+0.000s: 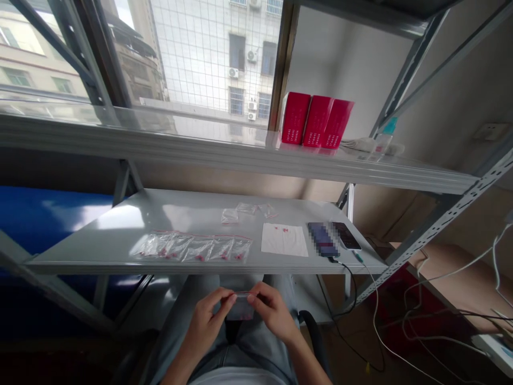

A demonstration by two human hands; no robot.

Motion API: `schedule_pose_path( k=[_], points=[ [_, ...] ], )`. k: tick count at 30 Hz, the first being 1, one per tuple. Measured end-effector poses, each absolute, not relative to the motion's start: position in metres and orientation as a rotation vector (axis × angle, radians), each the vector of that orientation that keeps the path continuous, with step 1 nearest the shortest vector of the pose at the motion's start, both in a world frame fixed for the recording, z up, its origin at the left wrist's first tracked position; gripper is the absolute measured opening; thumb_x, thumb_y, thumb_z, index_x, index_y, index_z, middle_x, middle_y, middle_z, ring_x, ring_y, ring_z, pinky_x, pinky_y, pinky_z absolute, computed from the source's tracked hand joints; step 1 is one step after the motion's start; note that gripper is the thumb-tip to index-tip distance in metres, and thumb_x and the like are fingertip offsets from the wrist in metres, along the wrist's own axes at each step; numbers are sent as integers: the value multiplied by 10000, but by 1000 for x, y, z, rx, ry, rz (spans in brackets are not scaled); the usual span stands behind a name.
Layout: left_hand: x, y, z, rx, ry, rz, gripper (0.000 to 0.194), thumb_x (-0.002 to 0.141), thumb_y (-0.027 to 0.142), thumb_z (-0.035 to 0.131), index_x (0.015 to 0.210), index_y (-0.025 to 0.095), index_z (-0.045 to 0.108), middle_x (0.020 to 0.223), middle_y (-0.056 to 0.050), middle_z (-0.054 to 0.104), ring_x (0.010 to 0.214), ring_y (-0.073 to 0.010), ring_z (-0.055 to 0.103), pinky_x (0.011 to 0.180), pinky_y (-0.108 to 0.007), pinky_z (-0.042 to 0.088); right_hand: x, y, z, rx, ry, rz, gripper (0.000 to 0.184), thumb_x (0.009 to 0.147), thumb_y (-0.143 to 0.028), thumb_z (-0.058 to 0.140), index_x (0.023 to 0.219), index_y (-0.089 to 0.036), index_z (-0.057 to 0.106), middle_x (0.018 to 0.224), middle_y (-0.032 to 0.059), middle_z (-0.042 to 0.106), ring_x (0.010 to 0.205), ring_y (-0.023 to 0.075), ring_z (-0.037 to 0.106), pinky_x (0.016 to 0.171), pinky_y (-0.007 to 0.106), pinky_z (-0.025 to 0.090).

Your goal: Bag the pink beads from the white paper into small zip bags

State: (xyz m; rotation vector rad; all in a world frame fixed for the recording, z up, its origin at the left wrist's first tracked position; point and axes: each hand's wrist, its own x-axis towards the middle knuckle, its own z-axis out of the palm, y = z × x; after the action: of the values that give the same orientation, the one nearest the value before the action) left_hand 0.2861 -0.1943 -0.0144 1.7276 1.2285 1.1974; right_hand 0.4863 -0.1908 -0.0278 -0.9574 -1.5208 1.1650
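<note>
Above my lap, my left hand and my right hand pinch the two top corners of a small clear zip bag. Its red-lined top edge runs between my fingertips, and small reddish bits show faintly near its bottom. On the shelf surface ahead lies a row of clear zip bags with small red pieces inside. To their right, a white paper sheet carries a few small red pieces. Farther back are several flat clear bags that look unfilled.
Two phones, one with a pixelated screen and a dark one, lie at the right with cables hanging off the edge. An upper shelf bears red boxes and a spray bottle. Metal posts stand on both sides.
</note>
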Motion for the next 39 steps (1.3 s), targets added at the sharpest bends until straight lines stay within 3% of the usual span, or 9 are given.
schedule_pose_path(
  k=[5,9,14,19,26,31,34,39],
  points=[
    [291,-199,-12,1780,1213,1190,298,951,453,620,772,240,726,715,-24,692,693,-206,645,683,-260,477,486,-193,-34,-980,-1496,1098,425,935,-556,652,705,-204,592,695,-16,499,664,150,449,608,276,336],
    [292,-204,-13,1792,1235,1202,307,962,451,603,782,233,722,726,-27,693,704,-205,645,689,-261,472,481,-193,-44,-951,-1542,1212,417,934,-570,655,741,-202,618,698,-17,506,663,149,453,620,281,346],
    [291,-204,-17,1804,1241,1159,294,967,428,602,779,233,718,717,-23,682,687,-197,634,658,-255,453,479,-190,-51,-973,-1534,1131,458,917,-576,682,672,-191,640,683,-9,508,649,147,449,594,284,332],
    [292,-203,-24,1874,1236,1087,300,990,400,569,801,218,714,737,-21,680,697,-183,633,660,-254,438,475,-192,-52,-951,-1561,1210,400,904,-576,696,811,-188,730,762,13,596,694,157,512,637,280,393],
    [278,-206,9,1906,1251,1139,346,963,384,566,683,195,641,652,3,644,639,-154,598,619,-245,413,490,-188,-42,-935,-1417,1203,454,834,-522,777,592,-188,588,603,-42,425,592,120,370,564,257,303],
    [203,-131,70,1864,1524,1345,344,929,484,572,825,180,695,713,1,667,692,-167,605,639,-244,437,566,-179,-48,-932,-842,903,434,720,-511,863,621,-209,568,633,-46,402,614,130,345,570,253,315],
    [169,-63,83,2094,1746,937,369,917,469,512,875,174,729,776,-22,728,742,-192,659,652,-255,454,582,-186,-67,-1050,-896,1015,417,748,-561,827,687,-202,626,621,-46,397,598,130,330,555,259,281],
    [161,-7,68,2207,1913,683,214,812,358,638,780,188,763,731,-43,747,777,-239,704,701,-282,480,568,-195,-86,-1196,-1191,1074,419,847,-568,737,714,-183,639,666,-21,451,657,151,390,622,279,309]
  ],
)
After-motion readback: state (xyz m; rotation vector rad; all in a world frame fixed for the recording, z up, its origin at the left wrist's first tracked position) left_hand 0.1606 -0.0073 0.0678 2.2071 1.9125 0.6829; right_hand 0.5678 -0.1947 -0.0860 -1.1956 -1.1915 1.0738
